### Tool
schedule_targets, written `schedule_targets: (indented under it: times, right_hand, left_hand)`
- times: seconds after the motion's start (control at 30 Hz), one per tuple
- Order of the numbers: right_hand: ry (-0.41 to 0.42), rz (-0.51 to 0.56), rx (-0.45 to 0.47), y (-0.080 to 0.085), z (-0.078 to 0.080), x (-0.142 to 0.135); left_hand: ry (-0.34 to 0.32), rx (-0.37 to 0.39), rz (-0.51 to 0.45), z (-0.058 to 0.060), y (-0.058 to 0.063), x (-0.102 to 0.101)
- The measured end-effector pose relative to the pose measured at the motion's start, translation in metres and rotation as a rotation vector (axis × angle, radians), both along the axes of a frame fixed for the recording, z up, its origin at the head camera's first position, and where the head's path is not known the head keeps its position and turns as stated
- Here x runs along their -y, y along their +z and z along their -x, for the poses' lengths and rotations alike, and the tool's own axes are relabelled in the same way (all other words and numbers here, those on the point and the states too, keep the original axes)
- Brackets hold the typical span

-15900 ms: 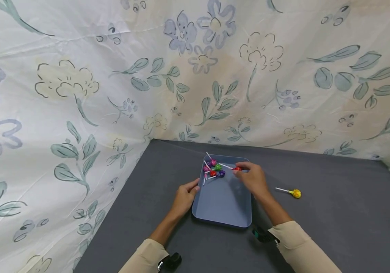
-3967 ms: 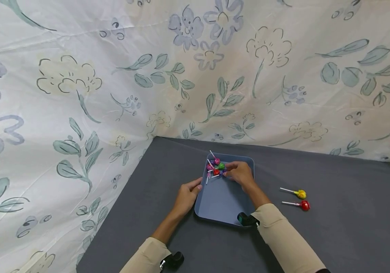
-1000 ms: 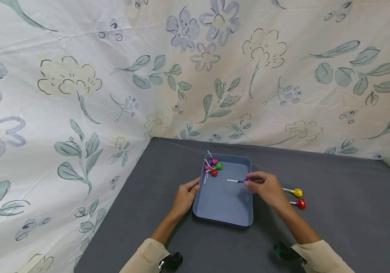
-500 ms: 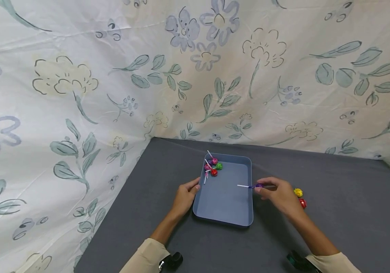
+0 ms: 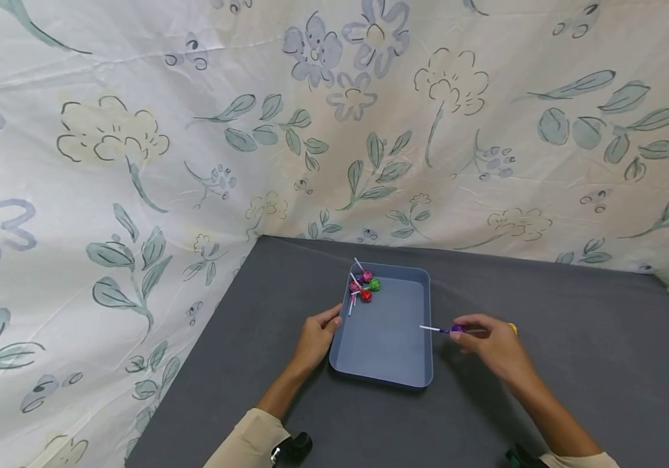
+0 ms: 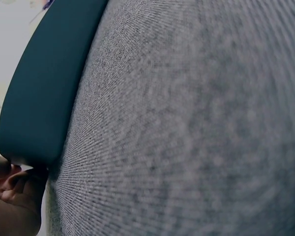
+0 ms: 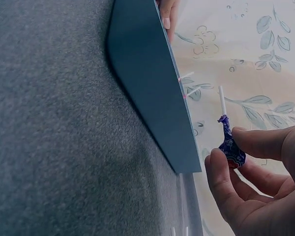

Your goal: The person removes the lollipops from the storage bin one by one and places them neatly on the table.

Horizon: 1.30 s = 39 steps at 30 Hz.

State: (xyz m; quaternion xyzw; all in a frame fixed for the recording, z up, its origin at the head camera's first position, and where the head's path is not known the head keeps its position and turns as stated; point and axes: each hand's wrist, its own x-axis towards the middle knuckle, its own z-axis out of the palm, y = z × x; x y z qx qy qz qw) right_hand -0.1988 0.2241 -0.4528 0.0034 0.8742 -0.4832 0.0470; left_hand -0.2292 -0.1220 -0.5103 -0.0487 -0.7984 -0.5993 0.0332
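Note:
My right hand (image 5: 495, 344) pinches a purple-wrapped lollipop (image 5: 458, 329) by its head, just off the right side of the blue-grey tray (image 5: 383, 348). The lollipop's white stick points left, over the tray's right rim; the right wrist view shows thumb and fingertips round the wrapper (image 7: 231, 147). At the tray's left side, my left hand (image 5: 314, 339) grips the rim, thumb on top. Bunched in the tray's far left corner are several lollipops, among them a green one (image 5: 374, 285), a red one (image 5: 366, 296) and a pink one (image 5: 367, 276).
A yellow lollipop (image 5: 513, 328) on the dark grey cloth (image 5: 615, 364) is mostly hidden behind my right hand. In the right wrist view two white sticks (image 7: 187, 231) show at the bottom edge. Floral fabric (image 5: 457, 162) hangs behind and to the left.
Earlier, a red lollipop went from the tray to the cloth beside the yellow one. The purple lollipop has since left the tray, moving right in my right hand. My left hand stays put.

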Motion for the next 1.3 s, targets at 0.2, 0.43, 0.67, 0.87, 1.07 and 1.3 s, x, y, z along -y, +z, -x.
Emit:
schedule_targets:
  times: [0.2, 0.43, 0.67, 0.87, 1.07, 1.3]
  right_hand:
    - [-0.007, 0.016, -0.019, -0.004, -0.005, -0.006]
    - [-0.017, 0.042, -0.065, -0.012, -0.010, -0.013]
    - [-0.028, 0.036, -0.031, -0.017, -0.013, -0.023]
    - [-0.042, 0.046, -0.013, -0.021, -0.017, -0.029]
    - [-0.045, 0.041, 0.028, -0.024, -0.019, -0.036]
    - [-0.050, 0.060, 0.033, -0.027, -0.021, -0.044]
  left_hand:
    - [0.002, 0.000, 0.002, -0.001, 0.000, 0.000]
    - [0.003, 0.007, -0.012, -0.001, -0.002, 0.001]
    - [0.005, 0.012, -0.006, -0.002, -0.003, 0.001]
    - [0.001, 0.002, -0.017, -0.001, -0.004, 0.001]
    - [0.005, 0.008, -0.021, 0.000, -0.004, 0.000]
    - [0.007, 0.009, -0.024, 0.000, -0.003, 0.001]
